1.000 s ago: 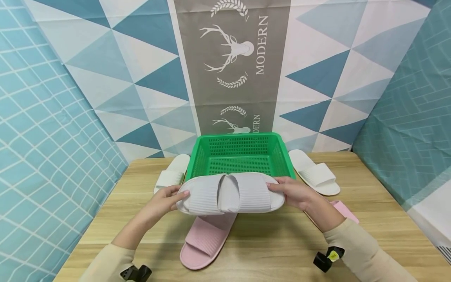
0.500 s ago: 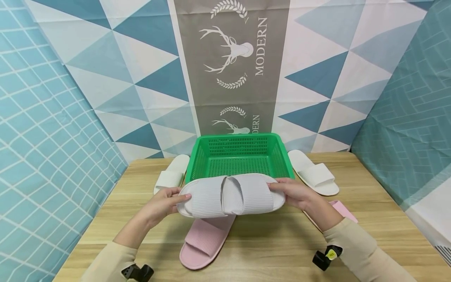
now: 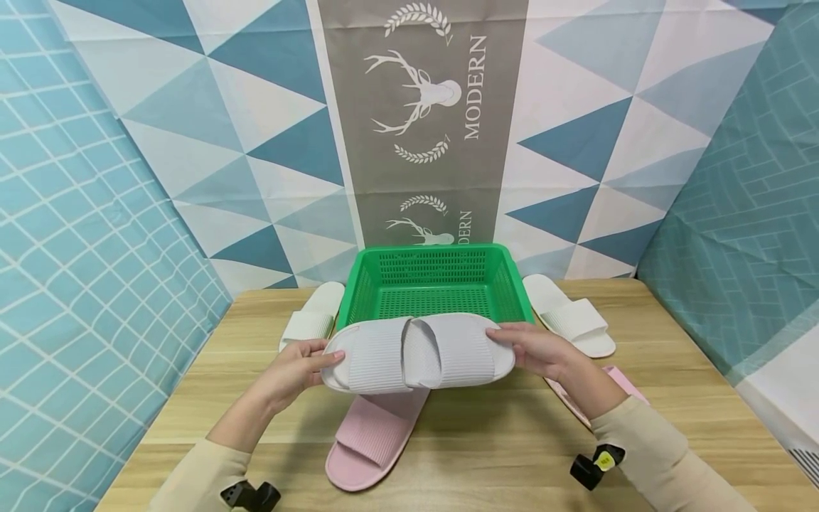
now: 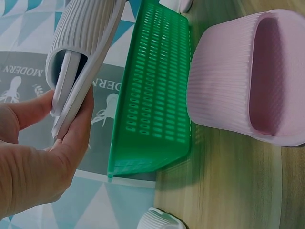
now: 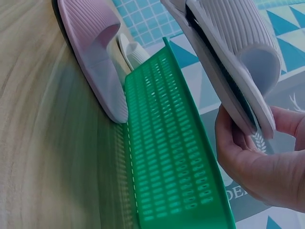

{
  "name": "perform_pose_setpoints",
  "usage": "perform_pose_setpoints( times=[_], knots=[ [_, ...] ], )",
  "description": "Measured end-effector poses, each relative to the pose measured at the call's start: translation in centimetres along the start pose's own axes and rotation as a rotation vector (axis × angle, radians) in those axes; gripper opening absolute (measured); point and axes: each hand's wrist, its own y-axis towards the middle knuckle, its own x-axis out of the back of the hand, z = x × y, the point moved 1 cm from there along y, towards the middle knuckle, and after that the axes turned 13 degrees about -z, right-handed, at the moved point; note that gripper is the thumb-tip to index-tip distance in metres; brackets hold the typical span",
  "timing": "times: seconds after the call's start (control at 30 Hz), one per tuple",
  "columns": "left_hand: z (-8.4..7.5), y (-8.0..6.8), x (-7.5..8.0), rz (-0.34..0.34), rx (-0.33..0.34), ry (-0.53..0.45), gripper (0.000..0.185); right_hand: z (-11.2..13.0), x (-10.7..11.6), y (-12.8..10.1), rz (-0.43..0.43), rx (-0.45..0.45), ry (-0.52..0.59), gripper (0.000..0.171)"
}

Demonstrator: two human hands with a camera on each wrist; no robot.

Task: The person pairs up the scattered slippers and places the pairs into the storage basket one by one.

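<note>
1. Holding the stacked pair of grey slippers (image 3: pixel 419 352) between both hands, head view: your left hand (image 3: pixel 296 370) pinches the left end, your right hand (image 3: pixel 534 350) pinches the right end. The pair lies crosswise, lifted off the wooden table (image 3: pixel 505 448), just in front of the green basket (image 3: pixel 441 284) and over its near rim. A pink slipper (image 3: pixel 374 434) lies on the table under the pair; a second pink slipper (image 3: pixel 614 380) shows partly behind your right forearm. One white slipper (image 3: pixel 311 316) sits left of the basket, another white slipper (image 3: pixel 569 314) sits right of it.

2. Left wrist view: your left hand (image 4: pixel 38 157) has thumb on one side and fingers on the other, clamping the edge of the grey slippers (image 4: pixel 78 57). Both soles are pressed together. The green basket (image 4: pixel 152 100) wall is just beside them; the pink slipper (image 4: pixel 243 76) lies on the table beyond, with the tip of a white slipper (image 4: pixel 159 219) at the bottom edge.

3. Right wrist view: your right hand (image 5: pixel 259 167) grips the other end of the grey slippers (image 5: pixel 228 57), fingers curled round the edge. The green basket (image 5: pixel 171 162) is right below; the pink slipper (image 5: pixel 93 47) and a white slipper (image 5: pixel 132 52) lie past it.
</note>
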Motion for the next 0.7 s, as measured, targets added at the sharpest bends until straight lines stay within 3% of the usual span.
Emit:
perform_pose_setpoints(
  times=[0.37,0.53,0.7],
  knots=[
    [-0.2,0.2,0.0,-0.011,0.001,0.000,0.052,0.5,1.3,-0.3,-0.049,0.044,-0.037,0.039],
    [-0.2,0.4,0.2,-0.012,0.005,-0.005,0.053,1.0,2.3,-0.4,-0.164,0.074,-0.098,0.061],
    [-0.1,0.8,0.6,-0.012,0.016,-0.010,0.049,1.8,3.7,-0.5,-0.304,0.102,-0.193,0.065]
  ],
)
